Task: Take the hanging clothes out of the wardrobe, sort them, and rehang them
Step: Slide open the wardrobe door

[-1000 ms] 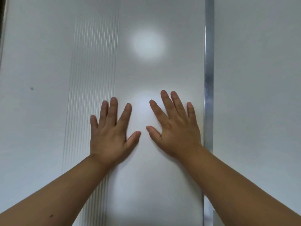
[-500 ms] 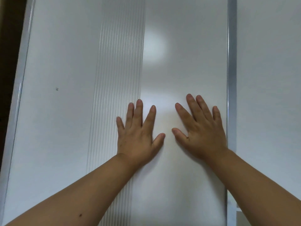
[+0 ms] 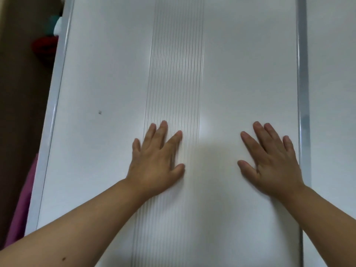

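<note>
Here, both hands lie flat on the white wardrobe door (image 3: 96,74), with fingers straight and spread wide, holding nothing. The left hand (image 3: 156,160) presses partly on the strip of thin lines (image 3: 176,64) that runs up the middle of the door. The right hand (image 3: 269,160) presses on the smooth part, just beside the grey metal edge (image 3: 302,93). Left of the door is a dark gap (image 3: 17,112). In it a pink cloth (image 3: 25,199) shows low down and a red thing (image 3: 45,45) higher up, both blurry.
</note>
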A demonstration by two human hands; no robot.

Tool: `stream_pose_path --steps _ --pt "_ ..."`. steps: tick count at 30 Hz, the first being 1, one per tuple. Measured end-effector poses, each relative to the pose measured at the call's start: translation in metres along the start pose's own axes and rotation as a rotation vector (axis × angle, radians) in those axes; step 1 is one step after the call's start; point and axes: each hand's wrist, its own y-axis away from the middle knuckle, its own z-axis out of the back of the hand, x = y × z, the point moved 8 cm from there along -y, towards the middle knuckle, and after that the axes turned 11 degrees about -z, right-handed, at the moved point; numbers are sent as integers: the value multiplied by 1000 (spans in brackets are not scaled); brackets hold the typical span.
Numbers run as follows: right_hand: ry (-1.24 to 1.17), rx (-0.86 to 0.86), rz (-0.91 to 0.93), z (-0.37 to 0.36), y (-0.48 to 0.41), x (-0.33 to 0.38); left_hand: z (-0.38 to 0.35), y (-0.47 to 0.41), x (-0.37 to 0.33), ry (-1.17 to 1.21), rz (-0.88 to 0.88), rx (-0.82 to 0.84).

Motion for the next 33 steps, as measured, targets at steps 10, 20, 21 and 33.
stream_pose_path --steps 10,20,21,33 --pt "81 13 -44 6 2 -64 41 18 96 -111 270 -53" --pt "-56 -161 -149 39 -19 -11 53 29 111 46 376 -49" --pt "-72 -164 -81 39 -23 12 53 28 109 71 386 -75" --pt "-103 38 296 -8 -61 216 55 16 110 294 373 -255"
